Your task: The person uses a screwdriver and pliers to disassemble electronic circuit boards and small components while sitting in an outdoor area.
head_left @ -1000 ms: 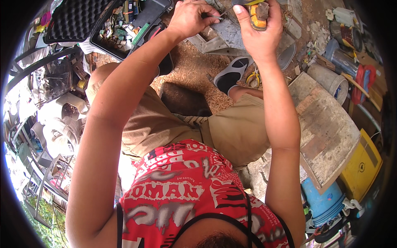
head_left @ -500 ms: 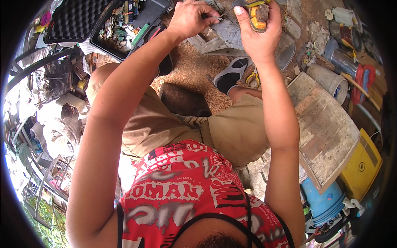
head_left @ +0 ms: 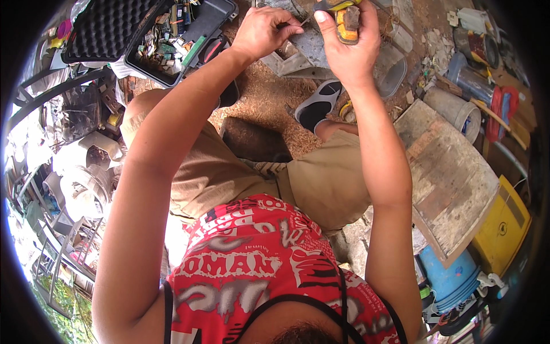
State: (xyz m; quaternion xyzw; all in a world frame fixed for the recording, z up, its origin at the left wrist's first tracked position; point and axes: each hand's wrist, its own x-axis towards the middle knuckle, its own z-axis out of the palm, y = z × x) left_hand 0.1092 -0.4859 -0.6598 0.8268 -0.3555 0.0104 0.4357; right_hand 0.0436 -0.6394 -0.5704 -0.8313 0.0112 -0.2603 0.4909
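My left hand (head_left: 262,33) is at the top of the view, thumb and forefinger pinched over a grey, flat-topped block (head_left: 312,50). Whatever small piece lies between those fingertips is too hidden to name. To its right, my right hand (head_left: 354,60) is closed around a yellow-and-black-handled tool (head_left: 347,28), whose exact kind I cannot make out. A thin metal part of it points toward the left fingertips. The upper edge of the picture cuts off part of the tool.
An open black case (head_left: 129,62) with small electronic parts stands at the upper left. Yellow-handled pliers (head_left: 346,110) lie by my foot, partly hidden by my forearm. On the right are a worn board (head_left: 452,183), a yellow panel (head_left: 504,229) and a blue bucket (head_left: 447,275).
My right hand and its tool have shifted slightly left, closer to the left hand. The left hand stays nearly in place; the shiny piece at its fingertips no longer shows clearly.
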